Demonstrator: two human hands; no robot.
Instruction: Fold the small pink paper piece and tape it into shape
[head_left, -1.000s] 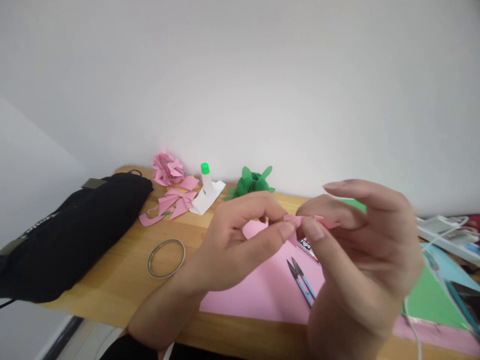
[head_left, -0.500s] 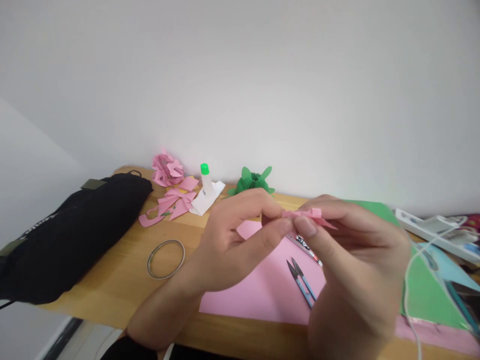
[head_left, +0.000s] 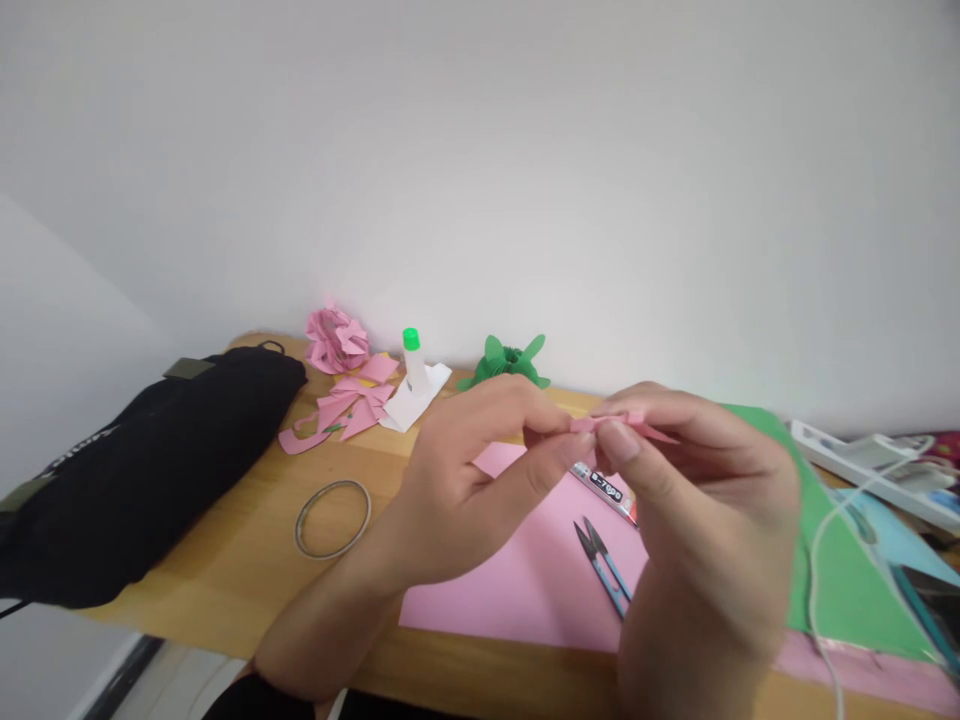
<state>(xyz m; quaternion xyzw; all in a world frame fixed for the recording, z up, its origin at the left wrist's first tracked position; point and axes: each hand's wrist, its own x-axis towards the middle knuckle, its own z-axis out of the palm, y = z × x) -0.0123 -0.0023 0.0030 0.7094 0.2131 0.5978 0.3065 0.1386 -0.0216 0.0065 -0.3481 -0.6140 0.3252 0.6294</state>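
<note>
Both my hands are raised above the wooden table (head_left: pixel 247 540) and pinch one small folded pink paper piece (head_left: pixel 645 428) between them. My left hand (head_left: pixel 480 480) grips its left end with thumb and fingers. My right hand (head_left: pixel 705 520) pinches the right part, fingers curled over it. Beneath the hands lies a pink paper sheet (head_left: pixel 517 585) with small blue thread snips (head_left: pixel 602 565) and a glue tube (head_left: pixel 606 490) on it.
A black bag (head_left: pixel 127 465) lies at the left. A tape ring (head_left: pixel 332 516) sits on the wood. At the back are a pink paper flower (head_left: pixel 335 338), pink scraps (head_left: pixel 341 408), a green-capped glue bottle (head_left: pixel 412 362) and a green paper piece (head_left: pixel 506 363). Green sheet (head_left: pixel 847 570) and white cable (head_left: pixel 821 560) at right.
My right hand's fingers, spread a second ago, have closed down over the pink piece. Both hands have shifted slightly upward with it; the glue tube shows more below them.
</note>
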